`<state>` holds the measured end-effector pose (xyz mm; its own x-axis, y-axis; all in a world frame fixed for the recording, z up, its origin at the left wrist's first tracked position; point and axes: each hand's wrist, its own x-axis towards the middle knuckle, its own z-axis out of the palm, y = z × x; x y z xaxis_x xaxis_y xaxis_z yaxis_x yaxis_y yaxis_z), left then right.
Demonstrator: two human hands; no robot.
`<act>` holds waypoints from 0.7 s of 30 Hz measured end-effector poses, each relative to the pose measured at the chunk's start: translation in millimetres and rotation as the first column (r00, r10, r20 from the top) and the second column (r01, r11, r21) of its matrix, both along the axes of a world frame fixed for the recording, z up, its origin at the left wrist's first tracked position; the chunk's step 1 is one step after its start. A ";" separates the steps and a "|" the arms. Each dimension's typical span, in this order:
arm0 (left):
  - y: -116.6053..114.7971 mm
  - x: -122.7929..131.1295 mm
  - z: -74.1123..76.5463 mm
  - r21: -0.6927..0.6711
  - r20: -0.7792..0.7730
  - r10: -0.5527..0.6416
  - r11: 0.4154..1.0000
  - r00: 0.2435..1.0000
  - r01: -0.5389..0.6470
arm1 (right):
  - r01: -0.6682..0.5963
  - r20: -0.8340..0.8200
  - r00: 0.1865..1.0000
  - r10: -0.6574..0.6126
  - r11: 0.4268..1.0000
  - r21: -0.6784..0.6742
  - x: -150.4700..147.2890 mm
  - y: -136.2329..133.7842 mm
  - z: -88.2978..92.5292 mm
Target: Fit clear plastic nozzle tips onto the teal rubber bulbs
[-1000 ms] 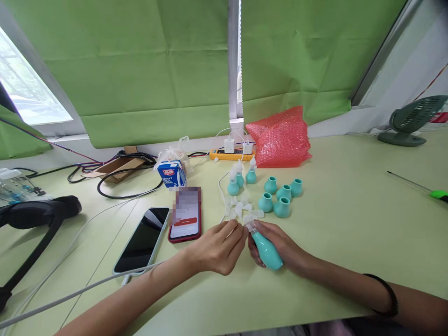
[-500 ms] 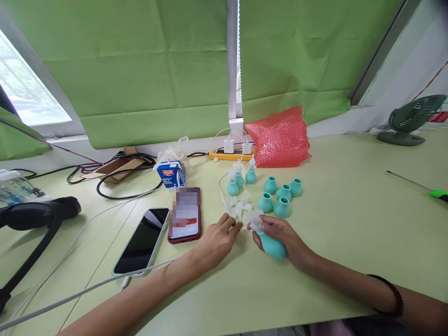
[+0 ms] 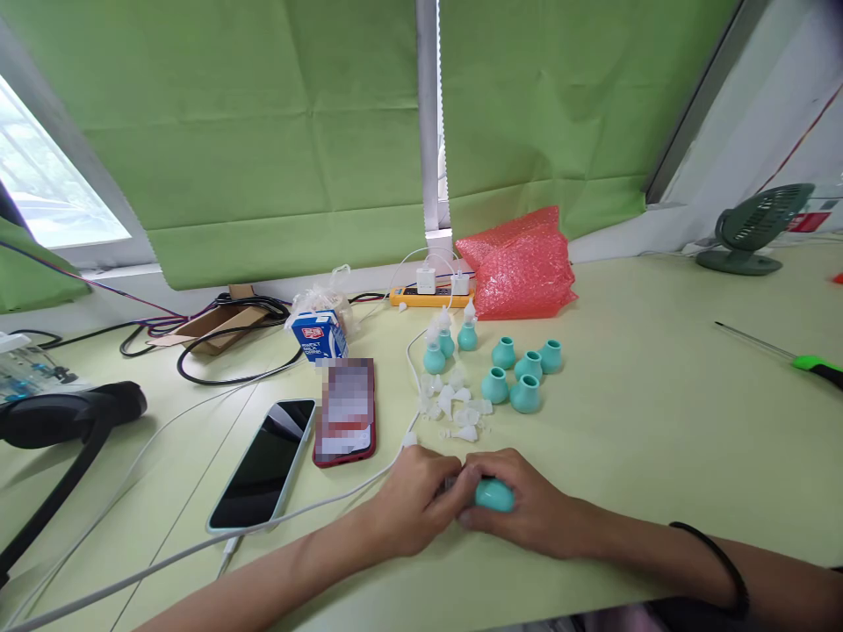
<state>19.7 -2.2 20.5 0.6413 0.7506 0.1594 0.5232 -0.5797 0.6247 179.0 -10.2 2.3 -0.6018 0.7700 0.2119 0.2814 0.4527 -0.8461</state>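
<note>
My right hand point(image 3: 527, 505) is wrapped round a teal rubber squeeze bulb point(image 3: 495, 496) just above the table, its rounded end showing between thumb and fingers. At the bulb's other end, my left hand point(image 3: 425, 500) is closed in a pinch on a small translucent plastic piece point(image 3: 451, 483), mostly hidden by the fingers. The two hands touch. Beyond them lies a scatter of translucent plastic nozzle parts point(image 3: 461, 408). Several open-necked teal bulbs point(image 3: 525, 395) stand behind, to the right. Left of these are three bulbs with clear tips fitted point(image 3: 467, 336).
Two phones, a dark-screened one point(image 3: 263, 465) and a red-cased one point(image 3: 346, 412), lie left. A white cable point(image 3: 329, 499) crosses by my left arm. Behind are a milk carton point(image 3: 320, 335), a power strip point(image 3: 431, 297) and red bubble wrap point(image 3: 523, 272). A screwdriver point(image 3: 757, 341) lies right.
My left hand has left the loose clear parts and come to the bulb's mouth. My right hand has drawn the bulb nearer and turned it, so both hands now meet on it.
</note>
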 end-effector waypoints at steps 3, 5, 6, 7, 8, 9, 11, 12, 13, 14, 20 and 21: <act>-2.0 4.8 1.1 -0.302 0.105 0.036 0.953 0.994 -0.003 | -0.037 0.012 0.999 0.036 0.997 0.071 0.4 -1.9 0.4; -1.2 5.9 -0.6 -0.466 0.204 0.070 0.884 0.976 0.034 | -0.072 0.005 0.997 0.072 0.988 0.136 1.2 -2.6 1.3; 0.1 5.8 -2.6 -0.534 0.252 0.086 0.843 0.964 0.064 | -0.086 0.000 0.996 0.088 0.977 0.197 1.7 -2.9 1.5; 2.0 5.4 -5.3 -0.589 0.296 0.102 0.802 0.950 0.098 | -0.106 0.003 0.994 0.110 0.953 0.285 2.3 -3.1 1.5; 4.5 4.7 -8.5 -0.634 0.331 0.124 0.764 0.936 0.123 | -0.123 0.012 0.992 0.128 0.916 0.381 3.1 -3.2 1.1; 7.3 3.8 -11.8 -0.649 0.331 0.132 0.751 0.934 0.124 | -0.131 0.024 0.990 0.136 0.873 0.470 4.1 -3.2 0.4; 12.7 1.4 -17.5 -0.631 0.311 0.186 0.774 0.932 0.056 | -0.121 0.030 0.991 0.127 0.802 0.585 6.9 -2.6 -0.6; 14.8 0.1 -19.7 -0.528 0.278 0.227 0.848 0.933 -0.048 | -0.094 0.013 0.994 0.108 0.792 0.603 8.8 -1.6 -0.4; 16.5 -1.0 -21.3 -0.386 0.248 0.249 0.912 0.936 -0.140 | -0.052 -0.019 0.997 0.079 0.799 0.598 11.1 0.1 0.8; 17.6 -1.8 -22.6 -0.236 0.212 0.245 0.952 0.946 -0.193 | -0.008 -0.060 0.997 0.053 0.813 0.583 14.0 2.8 3.4; 20.2 1.0 -33.1 0.429 -0.373 0.225 0.902 0.900 -0.048 | 0.366 -0.298 0.919 -0.257 0.837 0.406 47.9 57.2 54.1; 20.6 1.8 -35.2 0.463 -0.430 0.239 0.886 0.871 -0.015 | 0.415 -0.284 0.904 -0.320 0.816 0.401 56.5 73.2 65.4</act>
